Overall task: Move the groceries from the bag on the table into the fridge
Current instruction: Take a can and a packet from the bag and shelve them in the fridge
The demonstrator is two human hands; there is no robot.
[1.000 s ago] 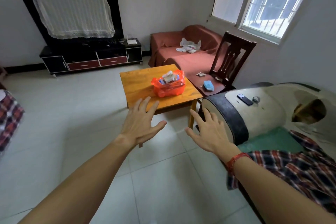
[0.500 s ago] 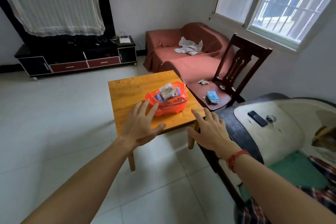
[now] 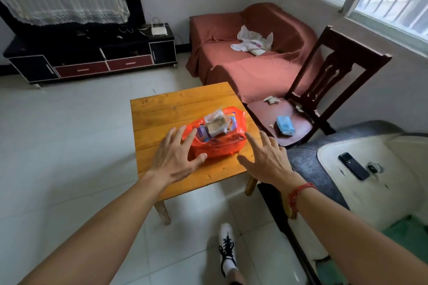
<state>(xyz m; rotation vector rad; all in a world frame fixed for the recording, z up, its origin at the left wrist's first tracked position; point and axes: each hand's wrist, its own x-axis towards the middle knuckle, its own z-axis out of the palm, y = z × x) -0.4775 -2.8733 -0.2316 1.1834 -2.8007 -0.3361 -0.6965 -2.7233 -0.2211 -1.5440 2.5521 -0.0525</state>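
Groceries (image 3: 216, 126) poke from a translucent orange bag (image 3: 217, 149) on the worktop (image 3: 162, 113). Left hand (image 3: 174, 159) and right hand (image 3: 266, 161) flank it, fingers spread, empty.

The bag (image 3: 217, 149) is coloured orange-red and half transparent. The table (image 3: 176, 109) is shown in yellow-orange, with wood grain. The sofa (image 3: 250, 74) is covered in dull red, the chair (image 3: 354, 46) is finished dark brown, and the cabinet (image 3: 162, 52) is seen black with dark red drawers (image 3: 82, 69). A red bracelet (image 3: 297, 194) is worn.
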